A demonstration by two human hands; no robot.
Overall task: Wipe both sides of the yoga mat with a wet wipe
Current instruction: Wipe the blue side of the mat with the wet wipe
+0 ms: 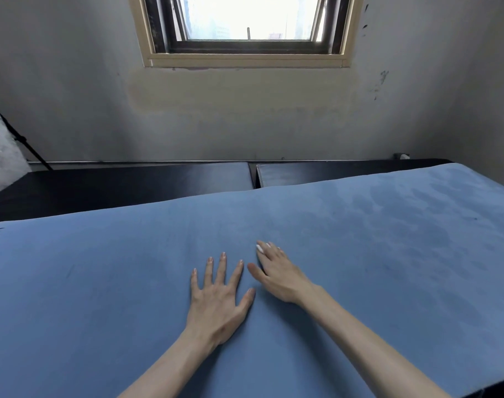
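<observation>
Yoga mat (pixel 359 239) on dark table (pixel 130 182), left hand (pixel 219 300) flat, right hand (pixel 279 278) pressing wipe (pixel 260 248), window (pixel 249 24) above.

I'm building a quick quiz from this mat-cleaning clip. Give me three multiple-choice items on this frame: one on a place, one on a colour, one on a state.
1. Where does the white wet wipe lie?
A. under the right hand's fingers
B. on the window sill
C. under the left hand

2. What colour is the flat foam yoga mat?
A. green
B. blue
C. red

3. How is the left hand?
A. clenched in a fist
B. lifted off the mat
C. flat, fingers spread

Key: 1 A, white shows beneath the right hand fingertips; 2 B, the whole surface is blue; 3 C, its palm rests on the mat.
</observation>
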